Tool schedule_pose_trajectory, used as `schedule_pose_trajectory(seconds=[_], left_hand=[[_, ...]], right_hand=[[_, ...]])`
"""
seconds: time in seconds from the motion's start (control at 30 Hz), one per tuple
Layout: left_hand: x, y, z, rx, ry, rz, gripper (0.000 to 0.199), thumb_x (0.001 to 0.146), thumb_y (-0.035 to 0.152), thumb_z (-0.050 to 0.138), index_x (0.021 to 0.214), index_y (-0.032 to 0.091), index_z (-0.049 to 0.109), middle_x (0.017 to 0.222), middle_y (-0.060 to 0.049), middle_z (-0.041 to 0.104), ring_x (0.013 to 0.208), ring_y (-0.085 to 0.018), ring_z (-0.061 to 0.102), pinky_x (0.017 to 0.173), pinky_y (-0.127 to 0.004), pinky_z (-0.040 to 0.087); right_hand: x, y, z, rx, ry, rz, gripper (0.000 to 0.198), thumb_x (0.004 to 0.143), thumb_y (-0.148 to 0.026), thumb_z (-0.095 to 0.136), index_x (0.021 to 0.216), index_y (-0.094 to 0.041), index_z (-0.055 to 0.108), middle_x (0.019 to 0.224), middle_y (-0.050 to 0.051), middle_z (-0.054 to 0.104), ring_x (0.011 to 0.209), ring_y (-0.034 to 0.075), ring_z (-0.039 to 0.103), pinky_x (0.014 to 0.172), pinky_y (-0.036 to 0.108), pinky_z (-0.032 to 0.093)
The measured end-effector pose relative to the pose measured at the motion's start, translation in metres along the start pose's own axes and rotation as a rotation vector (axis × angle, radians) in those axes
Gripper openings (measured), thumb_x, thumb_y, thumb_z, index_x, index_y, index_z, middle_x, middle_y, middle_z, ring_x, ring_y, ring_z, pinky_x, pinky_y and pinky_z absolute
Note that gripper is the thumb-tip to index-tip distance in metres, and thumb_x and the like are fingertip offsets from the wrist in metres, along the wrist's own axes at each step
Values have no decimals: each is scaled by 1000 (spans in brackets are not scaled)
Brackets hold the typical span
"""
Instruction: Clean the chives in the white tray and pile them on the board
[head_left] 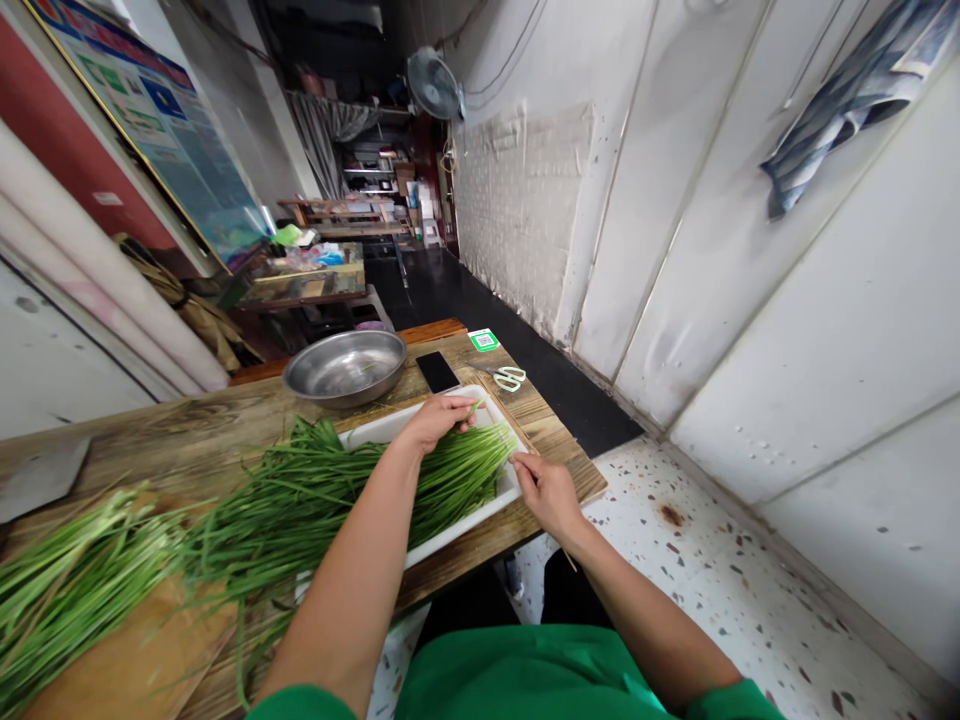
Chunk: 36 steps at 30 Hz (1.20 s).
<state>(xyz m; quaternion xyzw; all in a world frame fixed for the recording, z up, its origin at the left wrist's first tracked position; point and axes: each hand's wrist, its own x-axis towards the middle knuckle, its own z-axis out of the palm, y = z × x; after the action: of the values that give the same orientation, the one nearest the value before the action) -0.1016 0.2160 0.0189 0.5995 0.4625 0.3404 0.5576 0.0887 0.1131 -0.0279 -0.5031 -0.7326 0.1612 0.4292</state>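
A large bunch of green chives (pixel 457 478) lies in and across a white rectangular tray (pixel 450 532), its pale stem ends toward the right. Over the stems, my left hand (pixel 441 420) is closed in a pinch, a short bit of green chive showing at the fingertips. My right hand (pixel 549 492) is closed at the tray's right rim, fingertips at the pale stem ends. What it grips is mostly hidden; a thin straw-coloured strand pokes out below it. Another pile of chives (pixel 82 575) lies at the left on a brown board (pixel 142 660).
Behind the tray are a steel basin (pixel 345 368), a black phone (pixel 436 372), scissors with pale green handles (pixel 508 378) and a green QR card (pixel 484 340). A broad metal blade (pixel 45 480) lies at the left. The wooden table's (pixel 592 485) right corner is near my right hand.
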Motion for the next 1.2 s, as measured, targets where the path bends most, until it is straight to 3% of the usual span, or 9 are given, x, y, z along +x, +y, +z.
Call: schedule_pose_trajectory(seconds=[0.17,0.37,0.5,0.57,0.67,0.73,0.87,0.93,1.2], left_hand=[[-4,3,0,36,-46,27,36,64,28,58,94,7,64,58,-1,53,49,-6,40,50,-20,31],[-14,14,9,308,-131,18,34,64,25,55,93,10,65,60,-2,60,51,-8,44,53,-21,35],[-16,19,6,501,-139,125,33,68,26,50,95,14,65,80,-4,66,69,-13,55,68,-23,40],[-13,17,-1,577,-81,164,34,71,26,46,98,14,64,89,-5,66,78,-15,57,74,-23,39],[-6,4,-14,769,152,159,33,73,25,43,97,15,64,94,-7,65,84,-18,57,76,-25,39],[0,-9,-20,926,232,136,28,71,23,46,89,17,67,94,-7,65,87,-19,57,75,-25,38],[10,-31,-21,1099,101,28,17,66,24,55,75,21,69,79,-4,67,75,-18,58,68,-23,37],[13,-38,-18,1163,113,-20,15,64,24,57,73,20,69,77,-5,67,73,-18,57,66,-24,36],[17,-40,-8,1167,249,65,18,68,27,54,72,20,69,80,-8,66,80,-21,56,71,-27,36]], right_hand=[[-2,-3,0,-8,2,13,25,82,-20,39,89,-19,63,81,3,67,71,15,63,67,21,45],[-1,-7,2,-12,11,33,24,82,-17,37,86,-19,61,79,3,66,69,15,62,65,21,45],[-1,-6,2,-4,26,13,24,81,-17,38,87,-19,61,78,3,66,70,15,62,67,22,45],[-6,-5,1,5,40,4,23,82,-18,38,89,-18,60,78,3,66,70,15,62,67,22,46],[-20,-6,3,27,79,-21,23,83,-18,38,93,-18,59,81,3,66,71,14,62,67,22,47],[-34,-7,6,44,116,-82,22,83,-17,39,96,-17,57,86,5,66,74,14,62,69,23,47],[-55,-9,15,69,186,-249,25,81,-11,44,104,-15,52,90,7,65,77,14,62,70,23,48],[-60,-8,18,75,187,-267,27,81,-10,44,106,-15,52,88,7,66,74,14,63,67,23,49],[-51,-2,16,145,179,-72,21,83,-17,42,99,-17,56,90,6,66,79,15,62,72,25,49]])
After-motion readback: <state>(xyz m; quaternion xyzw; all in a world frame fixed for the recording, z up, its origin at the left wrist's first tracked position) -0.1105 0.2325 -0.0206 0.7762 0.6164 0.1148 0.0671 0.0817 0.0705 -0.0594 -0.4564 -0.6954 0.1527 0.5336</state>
